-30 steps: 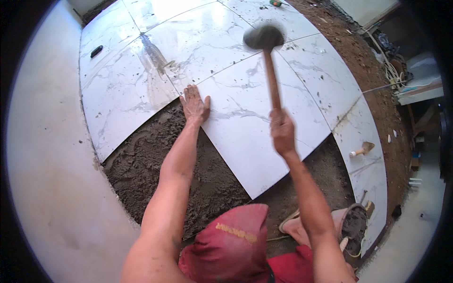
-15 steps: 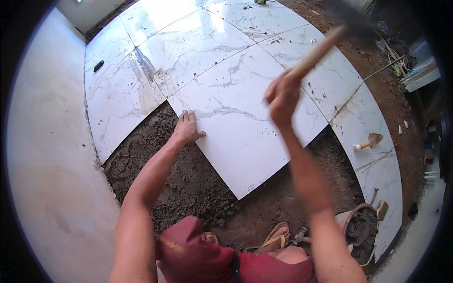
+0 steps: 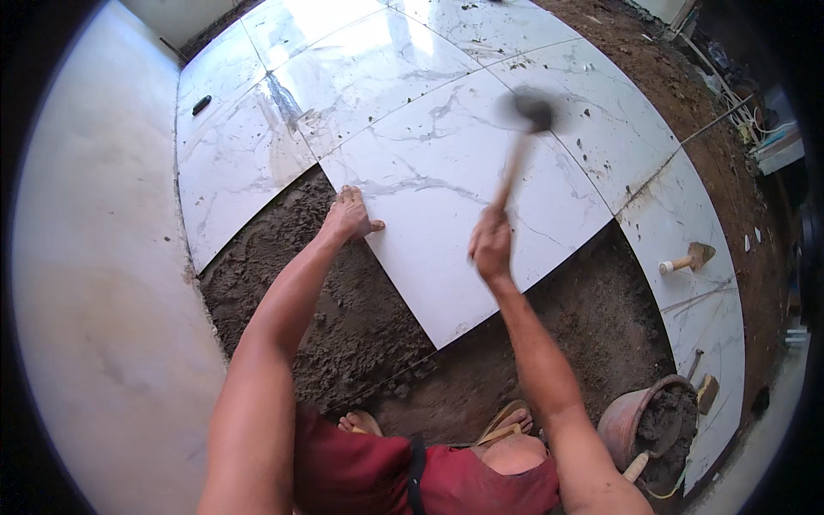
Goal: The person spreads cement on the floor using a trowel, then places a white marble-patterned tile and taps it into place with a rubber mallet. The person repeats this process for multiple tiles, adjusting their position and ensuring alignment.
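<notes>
My left hand (image 3: 352, 215) lies open on the left edge of a white marble-patterned tile (image 3: 435, 275), fingers over its surface and thumb out to the side. My right hand (image 3: 490, 240) grips the wooden handle of a mallet (image 3: 515, 169), whose dark head is blurred over the upper right part of that tile. Rough grey mortar (image 3: 283, 257) is exposed left of the tile, and a darker bare bed (image 3: 584, 309) lies below and right of it.
More laid tiles (image 3: 240, 163) extend behind. A trowel (image 3: 687, 262) and a bucket of mortar (image 3: 642, 425) are at the right. A pale wall (image 3: 94, 232) runs along the left, bare soil (image 3: 687, 112) along the right. My sandalled feet (image 3: 508, 421) are below.
The mallet, raised toward the upper right half a second ago, has swung down and left over the tile. My left hand has shifted slightly up and right in the view.
</notes>
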A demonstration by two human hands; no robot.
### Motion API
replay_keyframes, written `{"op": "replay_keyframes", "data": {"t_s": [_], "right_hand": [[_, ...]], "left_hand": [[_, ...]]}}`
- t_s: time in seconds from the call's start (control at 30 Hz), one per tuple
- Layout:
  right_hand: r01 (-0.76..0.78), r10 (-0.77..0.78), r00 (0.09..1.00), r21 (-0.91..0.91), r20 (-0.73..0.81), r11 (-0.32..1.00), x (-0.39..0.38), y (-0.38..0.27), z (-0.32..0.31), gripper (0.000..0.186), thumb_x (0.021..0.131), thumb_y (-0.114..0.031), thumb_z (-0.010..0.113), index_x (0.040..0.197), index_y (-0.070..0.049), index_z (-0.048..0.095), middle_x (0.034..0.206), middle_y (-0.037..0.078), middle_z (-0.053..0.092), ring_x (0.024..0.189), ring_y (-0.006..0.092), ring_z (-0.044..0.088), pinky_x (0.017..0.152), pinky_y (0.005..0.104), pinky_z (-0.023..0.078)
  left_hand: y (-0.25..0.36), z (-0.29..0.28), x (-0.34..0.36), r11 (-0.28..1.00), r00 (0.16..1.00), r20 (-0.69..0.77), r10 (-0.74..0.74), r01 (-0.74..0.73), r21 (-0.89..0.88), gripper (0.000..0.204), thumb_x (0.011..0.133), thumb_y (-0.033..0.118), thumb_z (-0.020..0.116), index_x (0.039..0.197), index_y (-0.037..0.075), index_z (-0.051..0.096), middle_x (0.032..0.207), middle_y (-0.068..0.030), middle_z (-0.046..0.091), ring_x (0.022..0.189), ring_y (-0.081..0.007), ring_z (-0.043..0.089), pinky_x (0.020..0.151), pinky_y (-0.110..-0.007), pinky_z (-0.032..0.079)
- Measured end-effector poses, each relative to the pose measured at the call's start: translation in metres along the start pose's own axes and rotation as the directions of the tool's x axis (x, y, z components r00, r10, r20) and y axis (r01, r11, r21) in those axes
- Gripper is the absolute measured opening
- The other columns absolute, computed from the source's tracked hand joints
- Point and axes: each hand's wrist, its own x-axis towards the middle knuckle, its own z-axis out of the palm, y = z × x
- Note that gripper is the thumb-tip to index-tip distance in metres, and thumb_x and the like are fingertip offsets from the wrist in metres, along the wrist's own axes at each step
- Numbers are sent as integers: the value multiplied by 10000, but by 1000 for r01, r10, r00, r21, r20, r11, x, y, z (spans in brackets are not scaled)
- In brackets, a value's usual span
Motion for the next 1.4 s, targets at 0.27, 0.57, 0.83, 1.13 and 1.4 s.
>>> {"op": "replay_keyframes", "data": {"t_s": [0.27, 0.57, 0.83, 1.13, 1.4], "right_hand": [[470, -476, 878, 101, 46, 877, -34, -144, 65, 228, 999, -262, 410, 969, -36, 419, 620, -25, 387, 462, 51, 358, 394, 220, 317], [330, -178, 939, -636, 293, 698, -43, -14, 45, 339, 977, -268, 485, 1124, 37, 467, 780, 242, 596, 758, 359, 651, 625, 429, 474], [593, -502, 802, -540, 325, 597, -4, -7, 74, 329, 947, -256, 531, 1102, 10, 415, 768, 264, 599, 704, 447, 613, 590, 479, 463], [507, -396, 858, -413, 327, 757, -24, -51, 120, 271, 947, -221, 534, 1069, -24, 392, 794, 252, 610, 724, 486, 605, 585, 508, 456], [360, -188, 924, -593, 332, 720, -29, -25, 74, 303, 964, -313, 483, 1024, -16, 495, 694, 155, 602, 605, 275, 606, 552, 425, 463]], "left_hand": [[-28, 5, -9, 998, 997, -46, -65, 64, -30, 1171, 709, 588, 720, 1465, -71, 114, 1541, -243, 133, 1434, -354, 151, 1156, -410, 211], [-22, 4, -7, 994, 998, -58, -38, 32, -104, 1200, 674, 565, 766, 1479, -38, 111, 1551, -225, 116, 1440, -348, 133, 1161, -422, 189], [-13, -6, -10, 994, 999, -15, -47, 45, -100, 1208, 681, 584, 749, 1482, -36, 91, 1556, -222, 95, 1445, -342, 118, 1164, -418, 176], [-28, 6, -17, 993, 996, -25, -88, 85, -87, 1208, 692, 578, 745, 1483, -36, 69, 1560, -211, 91, 1446, -337, 118, 1165, -415, 173], [-18, -9, -12, 992, 997, -52, -62, 56, -117, 1227, 664, 576, 764, 1481, -38, 85, 1559, -208, 102, 1444, -336, 129, 1164, -413, 174]]}}
